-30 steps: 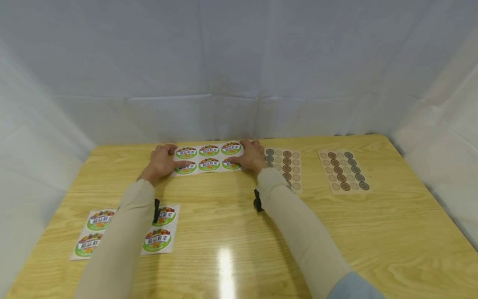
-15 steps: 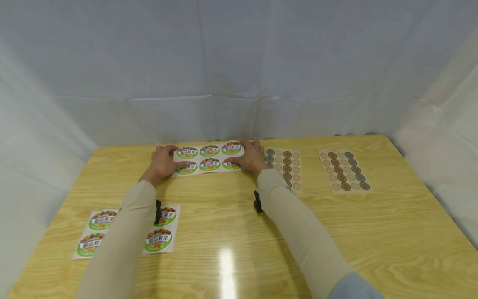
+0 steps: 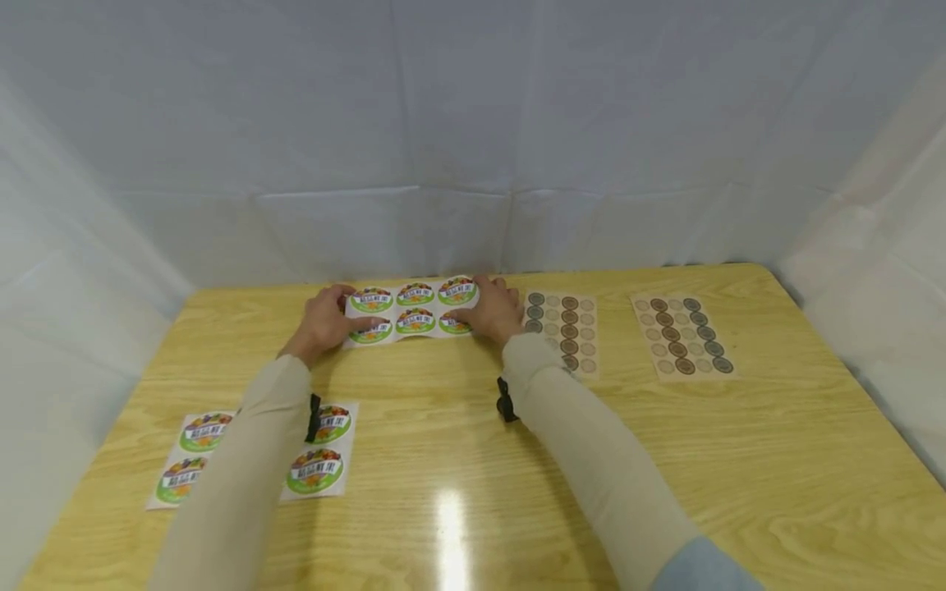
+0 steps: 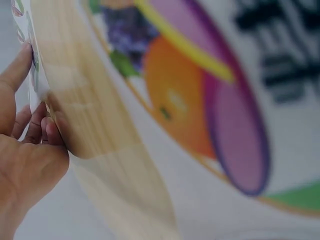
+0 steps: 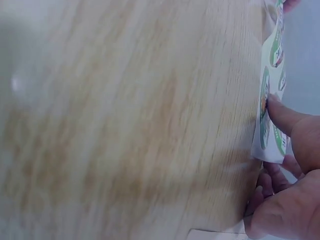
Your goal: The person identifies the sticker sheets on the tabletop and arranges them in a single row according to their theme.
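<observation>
A white sheet of oval fruit stickers (image 3: 415,309) is at the back of the table, its near edge bowed upward in the middle. My left hand (image 3: 323,318) pinches its left end, thumb across the lower left sticker. At the opposite end, my right hand (image 3: 497,310) grips the sheet, thumb on the lower right sticker. In the right wrist view, the right hand's fingers (image 5: 272,177) curl beneath the held sheet (image 5: 272,122), which shows edge-on. The left wrist view shows the left hand (image 4: 30,165) with its thumb on the sheet.
Another fruit-sticker sheet (image 3: 318,474) lies front left, partly under my left forearm; its print fills much of the left wrist view. Two tan sheets of small round stickers, one near my right hand (image 3: 569,332) and another farther right (image 3: 683,336), lie on the wooden table (image 3: 414,427). White cloth (image 3: 458,148) hangs behind.
The held sheet has gone from nearly flat to bowed, its middle lifting. My right hand has shifted slightly left, and the left hand a little right. Both keep their hold.
</observation>
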`<state>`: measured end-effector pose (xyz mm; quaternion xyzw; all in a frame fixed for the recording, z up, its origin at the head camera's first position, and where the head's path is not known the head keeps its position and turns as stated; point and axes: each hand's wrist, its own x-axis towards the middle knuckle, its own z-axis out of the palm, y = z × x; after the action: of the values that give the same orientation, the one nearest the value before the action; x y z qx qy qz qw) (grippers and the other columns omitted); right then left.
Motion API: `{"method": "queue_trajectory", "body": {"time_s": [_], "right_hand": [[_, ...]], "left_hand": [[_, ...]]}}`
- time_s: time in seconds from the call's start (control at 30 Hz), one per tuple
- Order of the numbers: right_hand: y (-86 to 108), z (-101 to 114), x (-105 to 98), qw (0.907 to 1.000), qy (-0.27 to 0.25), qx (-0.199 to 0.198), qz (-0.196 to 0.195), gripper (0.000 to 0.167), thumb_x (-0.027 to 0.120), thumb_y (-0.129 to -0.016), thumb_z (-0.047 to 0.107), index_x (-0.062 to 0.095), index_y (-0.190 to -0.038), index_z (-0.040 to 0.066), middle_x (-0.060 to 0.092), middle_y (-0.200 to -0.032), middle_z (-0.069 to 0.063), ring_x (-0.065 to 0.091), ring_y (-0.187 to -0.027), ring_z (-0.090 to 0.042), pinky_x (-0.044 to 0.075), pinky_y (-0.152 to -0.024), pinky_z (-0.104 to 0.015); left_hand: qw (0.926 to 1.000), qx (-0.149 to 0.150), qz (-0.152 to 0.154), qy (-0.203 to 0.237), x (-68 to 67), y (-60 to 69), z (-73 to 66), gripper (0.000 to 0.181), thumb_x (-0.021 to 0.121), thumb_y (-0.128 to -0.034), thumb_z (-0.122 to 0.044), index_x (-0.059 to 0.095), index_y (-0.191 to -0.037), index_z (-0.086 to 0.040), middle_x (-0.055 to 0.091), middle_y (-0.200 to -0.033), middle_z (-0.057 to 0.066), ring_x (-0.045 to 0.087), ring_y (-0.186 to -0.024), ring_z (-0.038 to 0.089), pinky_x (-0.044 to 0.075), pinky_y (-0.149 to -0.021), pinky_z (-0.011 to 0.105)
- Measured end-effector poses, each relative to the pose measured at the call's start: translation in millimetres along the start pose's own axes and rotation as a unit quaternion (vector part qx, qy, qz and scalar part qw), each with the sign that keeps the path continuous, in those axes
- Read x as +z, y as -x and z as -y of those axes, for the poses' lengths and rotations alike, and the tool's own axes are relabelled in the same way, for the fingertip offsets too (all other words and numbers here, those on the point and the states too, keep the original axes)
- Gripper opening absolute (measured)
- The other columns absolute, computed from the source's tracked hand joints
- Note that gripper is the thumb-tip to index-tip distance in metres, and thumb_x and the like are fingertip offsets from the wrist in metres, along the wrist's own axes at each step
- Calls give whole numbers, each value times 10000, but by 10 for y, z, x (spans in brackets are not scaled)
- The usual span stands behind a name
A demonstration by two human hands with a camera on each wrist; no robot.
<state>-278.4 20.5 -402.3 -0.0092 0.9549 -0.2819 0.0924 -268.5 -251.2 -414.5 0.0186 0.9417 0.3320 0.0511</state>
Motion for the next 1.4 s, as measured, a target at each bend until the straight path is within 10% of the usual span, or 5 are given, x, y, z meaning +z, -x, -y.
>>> {"method": "queue_trajectory", "body": {"time_s": [0.2, 0.77, 1.4], "right_hand": [[1, -12, -5, 9997, -252, -34, -8, 637, 710, -859, 395, 449, -1390, 159, 552, -1275, -69, 430, -1174, -322, 294, -995, -507], [144, -120, -186, 9889, -1301, -707, 76, 683, 690, -898, 282, 363, -1458, 68, 613, -1124, -79, 605, -890, -185, 486, -830, -333], [666, -384, -459, 9906, -1005, -864, 324, 760, 702, -869, 381, 355, -1471, 71, 550, -1080, -104, 507, -768, -192, 427, -658, -315]], "left_hand": [[9992, -123, 305, 226, -24, 32, -24, 721, 730, -856, -339, 440, -1361, 85, 532, -1219, 266, 521, -1046, 347, 413, -942, 472], [9936, 562, 249, -951, -114, 110, -206, 755, 754, -810, -422, 511, -1297, 101, 597, -1121, 253, 550, -974, 355, 431, -883, 498], [9905, 1200, -32, -673, -90, 656, -362, 764, 693, -799, -565, 575, -1291, 6, 490, -647, 25, 376, -568, 163, 330, -546, 324]]}}
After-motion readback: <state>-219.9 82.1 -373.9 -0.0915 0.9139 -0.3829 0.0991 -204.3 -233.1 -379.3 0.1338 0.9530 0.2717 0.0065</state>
